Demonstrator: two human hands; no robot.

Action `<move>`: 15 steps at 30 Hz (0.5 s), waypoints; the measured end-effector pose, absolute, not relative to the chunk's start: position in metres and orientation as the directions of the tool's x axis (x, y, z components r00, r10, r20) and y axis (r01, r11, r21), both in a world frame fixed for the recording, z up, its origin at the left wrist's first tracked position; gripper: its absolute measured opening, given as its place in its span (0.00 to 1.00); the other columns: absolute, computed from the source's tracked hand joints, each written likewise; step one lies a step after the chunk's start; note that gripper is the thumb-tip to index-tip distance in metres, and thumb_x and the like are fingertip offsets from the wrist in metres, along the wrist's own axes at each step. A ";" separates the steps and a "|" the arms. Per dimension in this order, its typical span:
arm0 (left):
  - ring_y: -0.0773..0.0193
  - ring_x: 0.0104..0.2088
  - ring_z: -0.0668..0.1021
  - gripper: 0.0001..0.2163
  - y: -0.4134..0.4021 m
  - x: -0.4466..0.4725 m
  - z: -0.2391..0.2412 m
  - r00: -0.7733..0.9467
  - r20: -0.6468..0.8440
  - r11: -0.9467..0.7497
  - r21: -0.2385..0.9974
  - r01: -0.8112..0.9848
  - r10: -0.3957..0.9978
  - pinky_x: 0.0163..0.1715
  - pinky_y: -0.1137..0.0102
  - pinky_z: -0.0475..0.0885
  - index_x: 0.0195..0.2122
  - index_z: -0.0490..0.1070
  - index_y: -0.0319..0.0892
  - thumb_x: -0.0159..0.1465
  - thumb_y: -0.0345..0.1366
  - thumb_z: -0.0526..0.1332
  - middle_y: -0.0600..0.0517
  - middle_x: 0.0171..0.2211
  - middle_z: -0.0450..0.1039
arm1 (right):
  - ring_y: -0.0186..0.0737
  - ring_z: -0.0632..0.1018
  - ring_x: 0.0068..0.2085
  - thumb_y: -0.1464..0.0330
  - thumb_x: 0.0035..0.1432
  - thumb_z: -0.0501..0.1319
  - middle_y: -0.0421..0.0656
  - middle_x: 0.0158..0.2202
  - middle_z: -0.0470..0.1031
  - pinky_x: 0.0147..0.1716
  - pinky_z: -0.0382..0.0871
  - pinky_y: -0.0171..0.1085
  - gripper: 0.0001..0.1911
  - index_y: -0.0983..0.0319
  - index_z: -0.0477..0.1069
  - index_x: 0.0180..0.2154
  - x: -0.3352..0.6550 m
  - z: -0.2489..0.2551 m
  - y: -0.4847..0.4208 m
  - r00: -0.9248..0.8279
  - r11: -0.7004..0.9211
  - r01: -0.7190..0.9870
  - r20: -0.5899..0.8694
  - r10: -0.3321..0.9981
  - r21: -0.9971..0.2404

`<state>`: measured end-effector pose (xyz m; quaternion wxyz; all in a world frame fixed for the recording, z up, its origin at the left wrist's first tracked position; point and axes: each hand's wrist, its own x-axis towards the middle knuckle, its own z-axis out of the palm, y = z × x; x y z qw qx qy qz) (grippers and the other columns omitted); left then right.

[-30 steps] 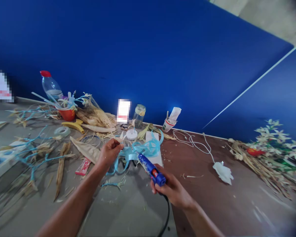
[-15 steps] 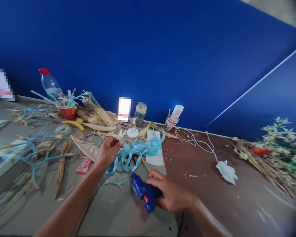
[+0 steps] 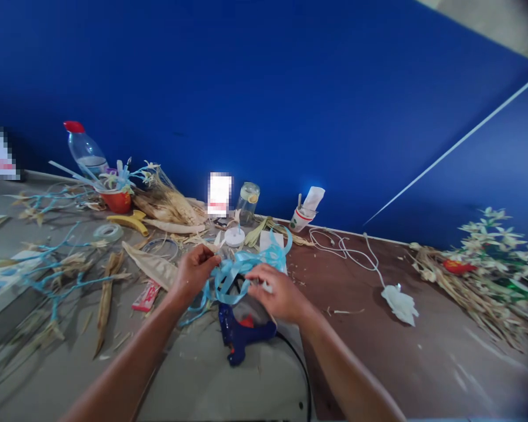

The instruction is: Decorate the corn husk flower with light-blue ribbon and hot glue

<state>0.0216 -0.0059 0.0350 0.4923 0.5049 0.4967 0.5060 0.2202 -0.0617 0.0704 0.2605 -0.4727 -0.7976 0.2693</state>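
My left hand [image 3: 197, 271] is closed in a pinch at the left end of a tangled heap of light blue ribbon [image 3: 233, 290]. What lies between its fingertips is too small to make out. My right hand [image 3: 278, 293] hovers by the right side of the ribbon, fingers parted and holding nothing I can see. Below both hands a blue glue gun [image 3: 246, 334] rests on its side on the grey board, its black cable [image 3: 300, 363] running toward the front edge. Part of a white paper [image 3: 273, 239] shows behind the ribbon.
Dried husks [image 3: 171, 208], a yellow-handled tool [image 3: 129, 221] and blue-stemmed flowers [image 3: 66, 281] cover the left side. A glass jar [image 3: 249, 202] and a paper cup [image 3: 303, 220] stand along the blue wall. A white cable [image 3: 347, 249] and a flower bunch [image 3: 488, 275] lie rightward.
My right hand has let go of the glue gun, which now lies on the board, and has moved up to the ribbon. My left hand stays pinched in nearly the same place.
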 end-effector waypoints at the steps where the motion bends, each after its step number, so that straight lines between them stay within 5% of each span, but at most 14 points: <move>1: 0.73 0.16 0.63 0.10 -0.006 0.022 0.034 0.015 0.019 -0.019 1.000 -0.002 1.000 0.16 0.76 0.55 0.23 0.65 0.40 0.47 0.39 0.64 0.59 0.17 0.65 | 0.40 0.71 0.44 0.64 0.59 0.54 0.47 0.40 0.72 0.45 0.63 0.38 0.13 0.63 0.71 0.41 0.216 0.071 -0.052 -0.332 0.382 0.578 0.220 0.917 -0.721; 3: 0.73 0.16 0.63 0.10 -0.006 0.022 0.032 0.054 0.007 -0.006 1.000 -0.011 0.999 0.16 0.76 0.55 0.24 0.65 0.40 0.48 0.39 0.64 0.59 0.17 0.64 | 0.41 0.70 0.48 0.62 0.59 0.54 0.47 0.44 0.72 0.49 0.60 0.39 0.14 0.63 0.71 0.42 0.206 0.067 -0.031 -0.263 0.378 0.491 0.281 0.923 -0.785; 6: 0.74 0.15 0.60 0.10 -0.006 0.023 0.031 0.068 0.002 -0.002 1.000 0.000 0.998 0.16 0.76 0.53 0.23 0.65 0.40 0.47 0.40 0.64 0.59 0.15 0.62 | 0.39 0.73 0.43 0.61 0.60 0.51 0.45 0.39 0.74 0.44 0.64 0.37 0.16 0.63 0.72 0.39 0.191 0.053 -0.008 -0.366 0.283 0.337 0.152 0.918 -0.898; 11: 0.73 0.17 0.62 0.10 -0.006 0.023 0.031 0.069 0.005 -0.007 1.000 0.029 0.998 0.17 0.76 0.54 0.23 0.65 0.40 0.47 0.40 0.64 0.59 0.16 0.62 | 0.33 0.70 0.28 0.62 0.55 0.56 0.38 0.23 0.70 0.28 0.62 0.32 0.13 0.65 0.72 0.27 0.182 0.038 -0.001 -0.376 0.141 0.411 -0.026 0.926 -0.901; 15: 0.72 0.18 0.63 0.10 -0.007 0.024 0.029 0.069 0.012 -0.019 0.995 0.102 0.998 0.18 0.75 0.54 0.23 0.64 0.40 0.49 0.41 0.63 0.59 0.17 0.62 | 0.31 0.67 0.25 0.66 0.48 0.61 0.36 0.22 0.69 0.27 0.59 0.31 0.07 0.65 0.72 0.26 0.182 0.039 -0.003 -0.271 0.014 0.410 -0.107 0.956 -0.912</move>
